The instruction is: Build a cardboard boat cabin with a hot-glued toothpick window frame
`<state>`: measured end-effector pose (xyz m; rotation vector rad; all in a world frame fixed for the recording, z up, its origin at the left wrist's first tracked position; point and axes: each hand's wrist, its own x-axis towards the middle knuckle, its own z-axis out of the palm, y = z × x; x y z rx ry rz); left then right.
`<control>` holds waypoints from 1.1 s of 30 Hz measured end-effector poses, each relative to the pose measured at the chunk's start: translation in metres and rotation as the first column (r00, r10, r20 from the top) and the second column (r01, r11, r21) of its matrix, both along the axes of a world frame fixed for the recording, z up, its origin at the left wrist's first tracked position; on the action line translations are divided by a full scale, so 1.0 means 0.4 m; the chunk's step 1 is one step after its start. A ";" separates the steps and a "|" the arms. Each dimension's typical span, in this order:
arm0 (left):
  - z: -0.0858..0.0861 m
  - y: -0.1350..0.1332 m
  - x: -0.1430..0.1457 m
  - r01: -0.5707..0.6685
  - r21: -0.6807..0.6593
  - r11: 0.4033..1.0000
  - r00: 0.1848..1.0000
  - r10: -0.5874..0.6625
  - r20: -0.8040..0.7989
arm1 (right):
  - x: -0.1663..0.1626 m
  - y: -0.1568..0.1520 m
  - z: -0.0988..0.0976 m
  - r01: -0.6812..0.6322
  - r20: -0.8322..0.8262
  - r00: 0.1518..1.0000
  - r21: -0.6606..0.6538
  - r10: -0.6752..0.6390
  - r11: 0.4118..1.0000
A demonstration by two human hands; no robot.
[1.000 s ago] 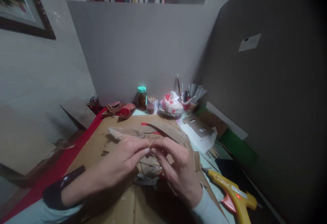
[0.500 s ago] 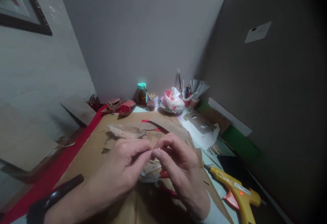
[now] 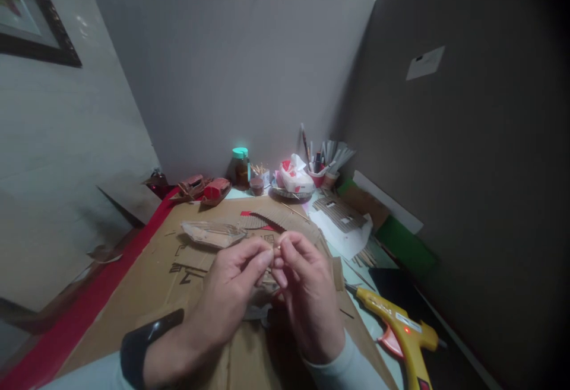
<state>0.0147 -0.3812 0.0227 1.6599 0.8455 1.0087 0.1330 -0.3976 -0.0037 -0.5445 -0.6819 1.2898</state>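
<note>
Both hands pinch one small pale scrap (image 3: 279,244) above the cardboard sheet (image 3: 178,271) on the bench.
Left hand (image 3: 231,286) and right hand (image 3: 307,295) meet fingertip to fingertip over the middle of the sheet. Each grip is clenched on the scrap, thumb against forefinger, and the fingers hide most of it. Black wristband (image 3: 145,342) on the left wrist. Taken from the hands: clear packet (image 3: 211,233) at 10 o'clock, near; corrugated strip (image 3: 271,221) at 12, just beyond; jar with green lid (image 3: 239,168) and tissue pack (image 3: 293,180) farther out at 12; two model boats (image 3: 207,189) at 11; yellow glue gun (image 3: 401,330) at 4, red lamp lit.
</note>
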 end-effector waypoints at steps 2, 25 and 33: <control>-0.003 0.000 0.004 -0.021 0.011 1.000 1.000 0.020 0.018 | 0.006 0.000 0.007 -0.017 -0.032 0.999 -0.015 0.016 1.000; 0.060 0.053 -0.057 0.083 -0.375 0.923 0.856 0.127 0.501 | 0.020 0.007 -0.001 -0.259 0.183 0.940 -0.162 0.287 0.952; 0.033 0.069 -0.055 0.045 -0.340 0.939 0.918 0.095 0.384 | 0.025 -0.013 0.007 -0.420 0.327 0.836 -0.132 0.439 0.898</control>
